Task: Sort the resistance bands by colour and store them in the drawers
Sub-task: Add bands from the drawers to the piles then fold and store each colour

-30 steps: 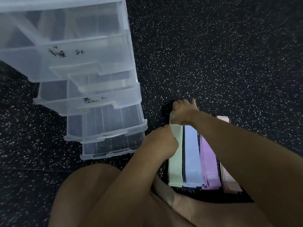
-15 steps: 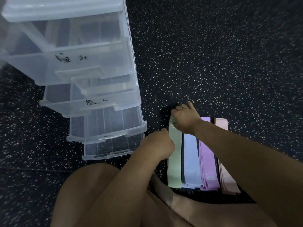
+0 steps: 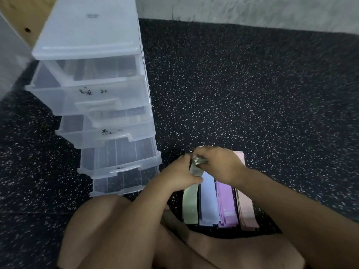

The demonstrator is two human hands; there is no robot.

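Note:
Flat resistance bands lie side by side in colour stacks on the dark floor: green bands, blue bands, purple bands and pink bands. My left hand and my right hand both grip the far end of the green bands, which is folded back and lifted off the floor between the fingers. To the left stands a translucent plastic drawer unit with several drawers pulled out in steps.
Speckled black rubber flooring stretches to the right and behind the bands, up to a grey wall. My bare legs fill the bottom of the view, close to the near ends of the bands. A wooden board sits behind the drawer unit.
My head has tilted up, bringing the wall and the drawer unit's top into view. Both hands have closed together on the green bands' far end, which is now folded and raised.

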